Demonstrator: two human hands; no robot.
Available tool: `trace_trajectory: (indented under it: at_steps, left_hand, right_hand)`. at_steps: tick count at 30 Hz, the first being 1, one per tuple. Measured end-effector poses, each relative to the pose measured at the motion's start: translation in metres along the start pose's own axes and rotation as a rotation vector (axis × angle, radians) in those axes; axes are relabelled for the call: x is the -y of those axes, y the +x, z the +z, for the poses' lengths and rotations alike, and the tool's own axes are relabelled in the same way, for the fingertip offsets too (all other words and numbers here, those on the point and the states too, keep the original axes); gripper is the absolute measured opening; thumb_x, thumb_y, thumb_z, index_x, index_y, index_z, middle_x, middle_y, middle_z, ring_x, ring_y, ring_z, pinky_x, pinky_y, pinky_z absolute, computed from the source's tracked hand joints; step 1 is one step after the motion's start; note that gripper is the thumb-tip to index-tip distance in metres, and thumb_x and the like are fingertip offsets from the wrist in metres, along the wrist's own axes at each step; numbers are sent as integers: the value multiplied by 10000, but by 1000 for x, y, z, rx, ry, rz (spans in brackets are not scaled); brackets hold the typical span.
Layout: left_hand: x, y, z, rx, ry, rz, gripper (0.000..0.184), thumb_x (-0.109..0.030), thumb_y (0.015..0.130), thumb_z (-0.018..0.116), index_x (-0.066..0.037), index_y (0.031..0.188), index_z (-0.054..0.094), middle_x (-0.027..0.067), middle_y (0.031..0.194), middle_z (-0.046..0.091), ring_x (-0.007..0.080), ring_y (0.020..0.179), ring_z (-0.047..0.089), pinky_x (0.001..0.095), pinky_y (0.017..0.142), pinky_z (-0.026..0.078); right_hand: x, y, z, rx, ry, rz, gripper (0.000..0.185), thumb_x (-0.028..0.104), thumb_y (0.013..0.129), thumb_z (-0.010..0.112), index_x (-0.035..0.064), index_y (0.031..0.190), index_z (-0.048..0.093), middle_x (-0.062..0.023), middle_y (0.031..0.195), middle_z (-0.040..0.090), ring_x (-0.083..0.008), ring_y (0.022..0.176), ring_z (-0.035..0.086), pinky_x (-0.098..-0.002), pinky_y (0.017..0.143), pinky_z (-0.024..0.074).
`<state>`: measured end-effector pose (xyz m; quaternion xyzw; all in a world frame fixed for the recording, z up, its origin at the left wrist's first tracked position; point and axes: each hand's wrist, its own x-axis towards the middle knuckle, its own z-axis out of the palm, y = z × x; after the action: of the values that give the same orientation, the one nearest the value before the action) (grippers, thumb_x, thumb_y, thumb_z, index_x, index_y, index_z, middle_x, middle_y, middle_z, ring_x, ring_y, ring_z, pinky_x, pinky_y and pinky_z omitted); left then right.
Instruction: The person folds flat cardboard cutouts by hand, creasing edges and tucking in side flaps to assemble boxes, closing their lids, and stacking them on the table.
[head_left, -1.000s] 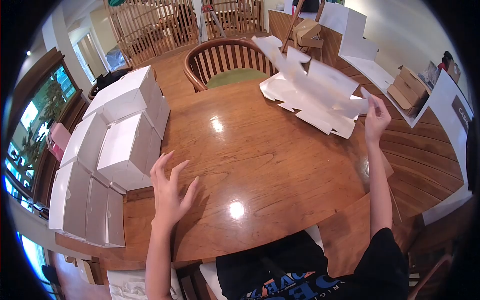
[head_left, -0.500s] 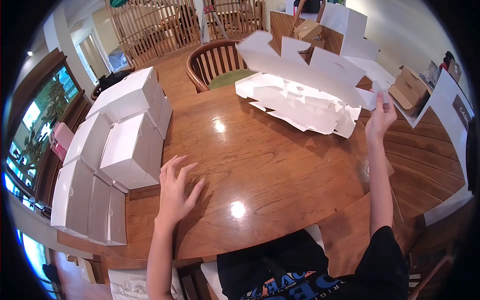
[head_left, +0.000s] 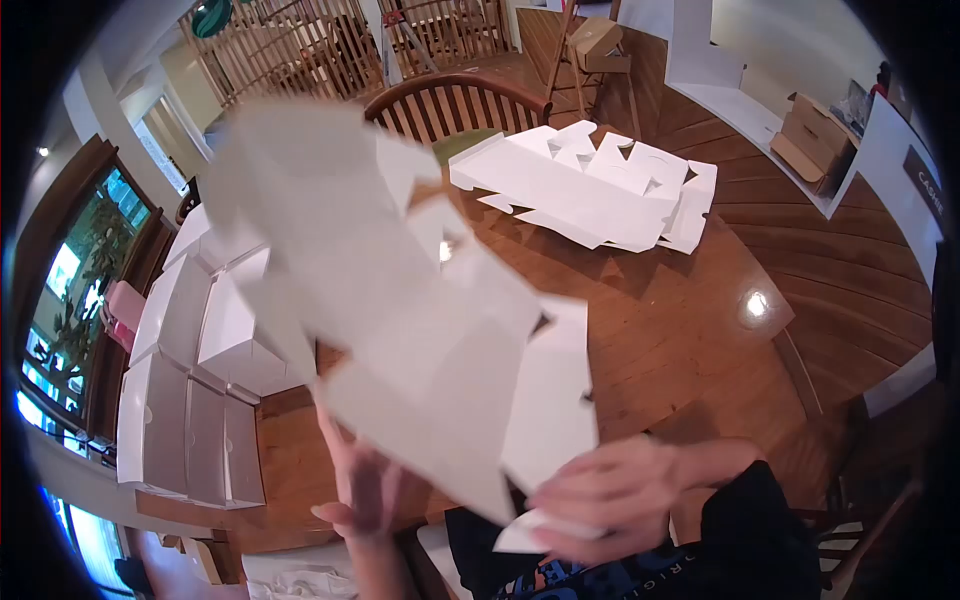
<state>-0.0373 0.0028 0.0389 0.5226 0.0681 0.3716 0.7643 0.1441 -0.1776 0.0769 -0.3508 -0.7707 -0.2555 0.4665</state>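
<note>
A flat, unfolded white cardboard box, smeared by motion, hangs tilted in front of me across the middle of the view. My right hand grips it by a flap at its lower right end, close to my body. Under its lower left edge is my left hand, fingers stretched and thumb apart. The fingertips are partly hidden by the cardboard, so I cannot tell whether they touch it. More flat white box blanks lie piled at the far side of the table.
Folded white boxes stand stacked along the left of the wooden table, partly covered by the raised cardboard. A wooden chair is at the far edge. An open brown carton sits on a white counter at right.
My right hand has brought the flat box from above the far pile toward my body, swinging it leftward across the table. My left hand has dropped nearer to me, below the cardboard.
</note>
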Motion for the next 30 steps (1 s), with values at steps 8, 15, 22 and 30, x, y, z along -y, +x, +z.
trace_trajectory:
  at_steps: [8, 15, 22, 30]
  left_hand:
    - [37, -42, 3, -431, -45, -239, 866, 33, 899, 563, -151, 1554, 28, 177, 1350, 447, 245, 1141, 555, 373, 939, 487]
    - [36, -46, 7, -550, 4, -278, 791, 34, 905, 521, -108, 1547, 82, 171, 1301, 476, 249, 1115, 570, 373, 915, 508]
    - [35, -39, 0, -419, -47, -318, 799, 48, 934, 513, -131, 1536, 21, 135, 1224, 487, 188, 1047, 562, 322, 871, 500]
    - [34, -51, -2, -392, -96, -271, 759, 60, 930, 501, -144, 1516, 64, 123, 1220, 471, 178, 1051, 551, 319, 876, 495]
  right_hand:
    - [13, -33, 43, 363, 245, 94, 388, 408, 880, 626, 103, 1106, 701, -70, 876, 638, -149, 763, 646, -252, 629, 547]
    - [-93, -54, -64, 297, -611, 687, 733, 154, 652, 809, 128, 1334, 542, -156, 1371, 463, -365, 1245, 466, -459, 1005, 440]
    - [-192, -100, -93, 524, -856, 651, 726, 33, 678, 755, 206, 1348, 534, -162, 1325, 529, -367, 1273, 457, -481, 1059, 389]
    - [-249, -83, -127, 355, -648, 599, 450, -46, 673, 687, 97, 1100, 699, -109, 1034, 708, -300, 959, 656, -388, 857, 520]
